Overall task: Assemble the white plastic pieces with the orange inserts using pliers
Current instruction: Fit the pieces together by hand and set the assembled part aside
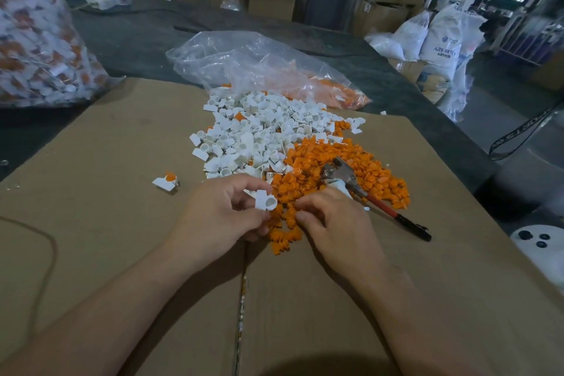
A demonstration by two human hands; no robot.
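White plastic piece (265,200), with its round socket facing 3 o'clock, is pinched between the thumb and curled fingers of the left hand (222,214), just above the cardboard surface (122,253). The right hand (335,223) lies just beside it at 3 o'clock. Its fingers are bent down into the near edge of the orange inserts (381,174), and I cannot tell whether it grips 1. Pliers (354,185) lie on that orange heap at 2 o'clock from the hands, their red and black handles pointing to 4 o'clock. Loose white pieces (259,131) are heaped at 12 o'clock, touching the orange heap. 1 assembled piece (166,181) lies apart at 9 o'clock. A clear bag (244,64) sits beyond the heaps.
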